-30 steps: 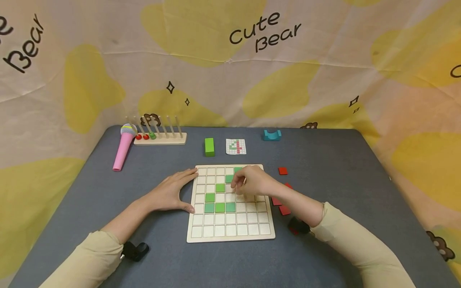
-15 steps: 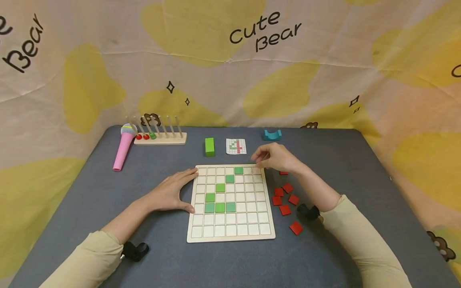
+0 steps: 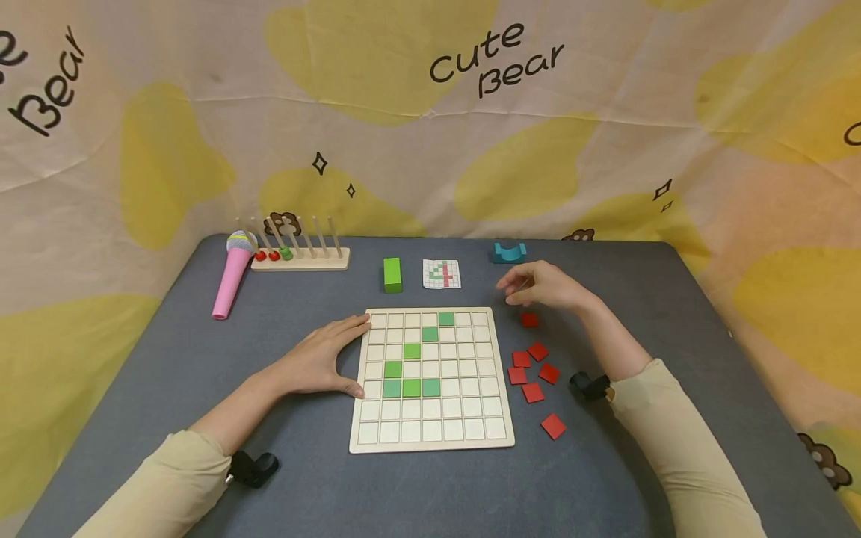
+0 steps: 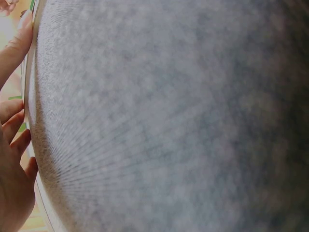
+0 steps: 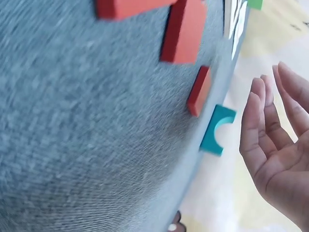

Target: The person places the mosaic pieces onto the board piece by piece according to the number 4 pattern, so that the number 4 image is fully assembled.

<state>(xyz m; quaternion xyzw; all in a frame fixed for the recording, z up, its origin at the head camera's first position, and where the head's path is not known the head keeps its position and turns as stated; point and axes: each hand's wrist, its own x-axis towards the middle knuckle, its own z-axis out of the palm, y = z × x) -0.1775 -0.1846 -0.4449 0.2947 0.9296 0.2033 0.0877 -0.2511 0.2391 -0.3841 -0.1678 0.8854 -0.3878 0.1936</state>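
A white gridded board [image 3: 430, 430] lies in the middle of the table, with several green square tiles [image 3: 411, 388] in its cells. My left hand [image 3: 312, 359] rests against the board's left edge, thumb and fingers spread along it; the left wrist view shows its fingertips [image 4: 30, 169] at that edge. Up and right of the board, my right hand [image 3: 541, 285] hovers with loosely bent fingers and nothing between them. Below it lies a red square tile [image 3: 529, 320], and several more red tiles [image 3: 533, 392] are scattered along the board's right side.
Behind the board stand a green block [image 3: 392, 275], a pattern card [image 3: 441, 274] with a green and red 4, and a teal block with a curved notch [image 3: 509, 253]. At back left are a pink toy microphone [image 3: 231, 276] and a wooden peg rack [image 3: 309, 260].
My right hand has moved from over the board's upper cells to the right, past the board's far right corner, uncovering the red tiles. The left hand has stayed at the edge.
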